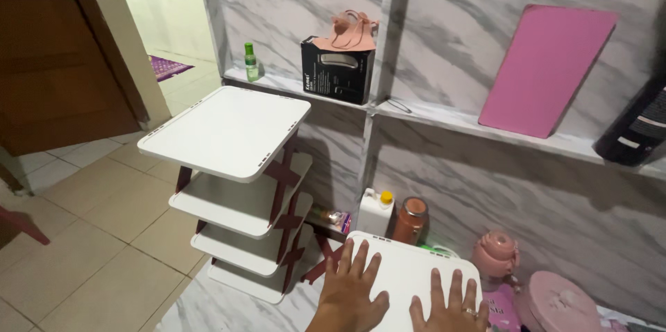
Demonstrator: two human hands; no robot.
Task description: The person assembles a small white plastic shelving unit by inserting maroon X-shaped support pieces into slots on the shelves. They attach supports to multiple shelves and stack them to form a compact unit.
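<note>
Both my hands rest flat, fingers spread, on a white plastic shelf panel (399, 266) low in the view. My left hand (352, 289) lies on its near left part. My right hand (449, 304), with a ring on one finger, lies on the near right part. Neither hand grips anything. Left of the panel stands a white shelf rack (229, 131) with several tiers and dark red cross braces (284, 176). More dark red braces (326, 259) show just under the panel's left edge.
A marble-patterned wall ledge (444, 118) carries a green bottle (250, 63), a black box (338, 68) with a pink item on top, a pink board (548, 68) and a dark bottle (638, 127). A white jug (374, 213), brown jar (411, 219) and pink containers (496, 256) stand on the floor. A brown door (48, 54) is at left.
</note>
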